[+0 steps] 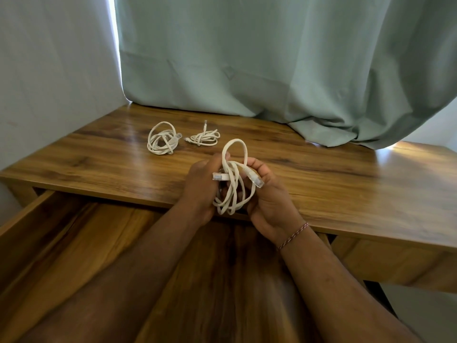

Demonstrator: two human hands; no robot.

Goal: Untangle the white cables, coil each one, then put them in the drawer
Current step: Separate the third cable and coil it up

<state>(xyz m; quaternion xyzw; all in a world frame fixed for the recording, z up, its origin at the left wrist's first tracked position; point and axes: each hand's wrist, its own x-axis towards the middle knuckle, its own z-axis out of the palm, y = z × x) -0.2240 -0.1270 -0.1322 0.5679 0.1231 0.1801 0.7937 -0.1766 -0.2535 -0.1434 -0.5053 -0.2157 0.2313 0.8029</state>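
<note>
**Third cable held over the open drawer**

A green curtain (284, 58) fills the view from 11 to 2 o'clock, its hem draped on the back of the wooden desk (346, 184). The drawer (74, 243) stands pulled out at 7 o'clock, its bare floor showing beneath the forearms.

At centre, both hands meet just above the desk's front edge. The left hand (201, 189) curls its fingers round one side of a loosely looped white cable (233, 184); the right hand (269, 194) grips the other side, one plug lying across its fingers. A loop stands up at 12 o'clock of the hands, and the rest hangs between the palms. How the hidden fingertips pinch is hard to make out.

Two coiled cables lie on the desk at 11 o'clock, well apart from the hands: the larger coil (162, 141) left, the smaller coil (204, 138) just beside it.
</note>
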